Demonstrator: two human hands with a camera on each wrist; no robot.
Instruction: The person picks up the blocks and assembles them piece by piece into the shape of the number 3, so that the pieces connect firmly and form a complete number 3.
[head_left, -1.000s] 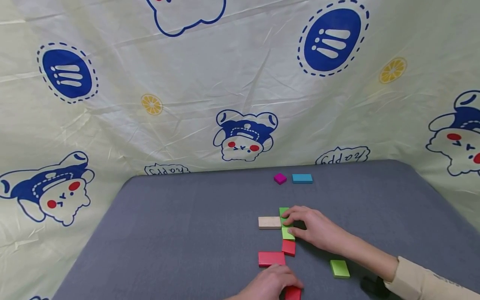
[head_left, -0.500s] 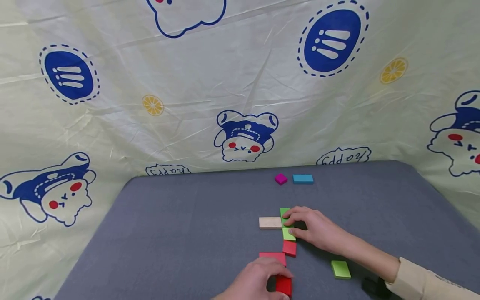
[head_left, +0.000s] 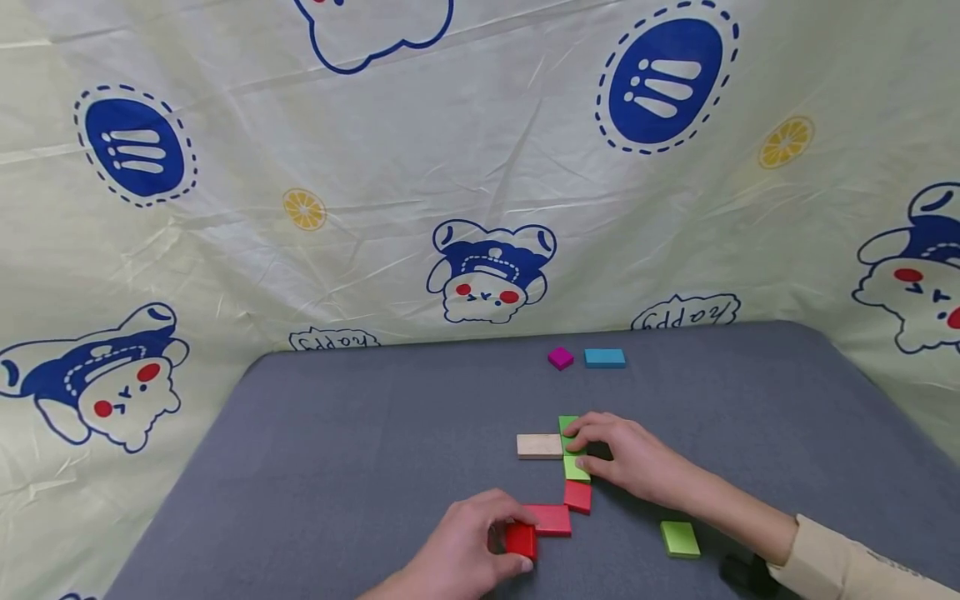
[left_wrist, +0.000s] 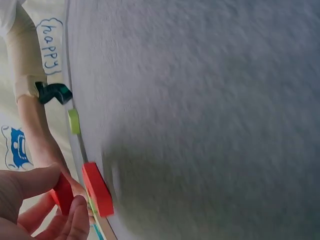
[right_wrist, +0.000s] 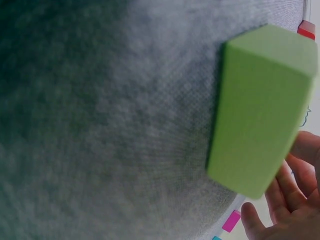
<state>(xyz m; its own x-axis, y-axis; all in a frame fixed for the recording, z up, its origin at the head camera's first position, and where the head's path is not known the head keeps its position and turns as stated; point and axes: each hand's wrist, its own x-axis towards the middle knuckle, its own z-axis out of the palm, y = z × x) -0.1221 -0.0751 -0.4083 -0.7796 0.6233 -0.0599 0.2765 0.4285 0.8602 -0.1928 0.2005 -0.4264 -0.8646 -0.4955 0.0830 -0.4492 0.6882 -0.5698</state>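
My left hand [head_left: 501, 542] pinches a small red block [head_left: 521, 540] between thumb and fingers, just left of and touching or nearly touching a flat red block [head_left: 550, 518] on the grey table [head_left: 360, 450]. The left wrist view shows the pinched red block [left_wrist: 62, 193] beside the flat red block [left_wrist: 97, 189]. My right hand [head_left: 579, 446] holds a long green block [head_left: 574, 467], fingertips on its far end and thumb at its near side. The green block [right_wrist: 260, 107] fills the right wrist view. A tan block [head_left: 539, 446] lies against its left side and a small red block [head_left: 577, 496] at its near end.
A loose green block [head_left: 680, 538] lies near my right forearm. A magenta block [head_left: 560, 358] and a blue block [head_left: 604, 357] sit at the table's far edge. A patterned cloth [head_left: 480, 167] hangs behind the table. The table's left half is bare grey surface.
My left hand carried the small red block from the near edge forward and left, to the left end of the flat red block. My right hand stayed on the green block.
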